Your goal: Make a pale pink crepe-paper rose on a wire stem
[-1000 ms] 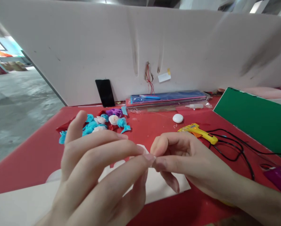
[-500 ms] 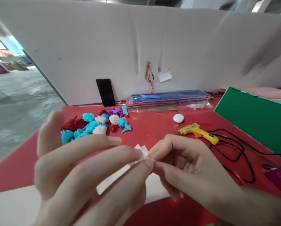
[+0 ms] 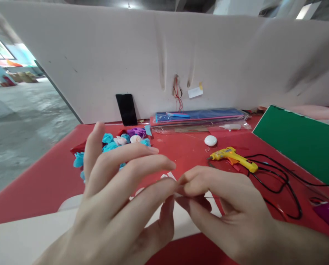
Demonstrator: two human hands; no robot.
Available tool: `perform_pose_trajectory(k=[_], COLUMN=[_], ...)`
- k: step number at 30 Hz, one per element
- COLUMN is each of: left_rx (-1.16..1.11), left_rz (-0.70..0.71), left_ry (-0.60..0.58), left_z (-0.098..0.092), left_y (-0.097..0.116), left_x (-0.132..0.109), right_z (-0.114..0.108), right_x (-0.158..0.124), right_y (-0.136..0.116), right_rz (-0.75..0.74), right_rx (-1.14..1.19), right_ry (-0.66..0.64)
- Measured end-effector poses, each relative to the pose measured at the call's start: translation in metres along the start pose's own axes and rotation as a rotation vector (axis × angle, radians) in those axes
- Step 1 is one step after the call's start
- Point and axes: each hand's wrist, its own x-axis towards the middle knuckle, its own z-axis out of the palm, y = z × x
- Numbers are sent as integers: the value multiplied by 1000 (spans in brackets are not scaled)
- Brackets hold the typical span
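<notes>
My left hand (image 3: 126, 198) pinches with thumb and forefinger at the middle of the view, its other fingers raised and spread. Against its fingertips, my right hand (image 3: 230, 206) pinches too, thumb against forefinger. What lies between the fingertips is mostly hidden and too small to name. Small white pieces (image 3: 168, 175) show just behind the fingertips. Beneath both hands a long white sheet (image 3: 29, 235) lies across the red table (image 3: 178, 151).
Blue, white, red and purple crepe flowers (image 3: 137, 132) lie behind my left hand. A yellow glue gun (image 3: 233, 158) with black cable, a white round object (image 3: 210, 140), a green board (image 3: 297, 143), a phone (image 3: 126, 109) and plastic-wrapped sheets (image 3: 200, 115) surround the work area.
My left hand has turned and shifted right, its middle finger now lifted off the pinch. The white strip seen between its fingers is now mostly hidden. The view has shifted slightly.
</notes>
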Motion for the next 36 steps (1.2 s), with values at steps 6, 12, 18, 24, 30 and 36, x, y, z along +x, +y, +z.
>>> perform_pose_trajectory(k=[6,12,18,24,30,36], left_rx=[20,-37,-229,-654,-1189,-1567], left_rz=[43,29,-246,-717,-897,-1035], left_ry=[-122,-70,-240,-509,-457,-423], left_z=[-6,-4,-19,-31,-17,-6], left_y=[-2,1,-8,-13,-10,-10], left_x=[-4,1,-7,3,13,16], right_z=[-3,-6,-13,-17,-13,-10], right_x=[3,1,21,35,35,33], right_y=[-5,-4,12,44,48,53], right_rz=[125,93,52,54,145,237], right_rx=[-55,2,322,636,734,829], right_ry=[-49,-102,-36,-114,-178,-212])
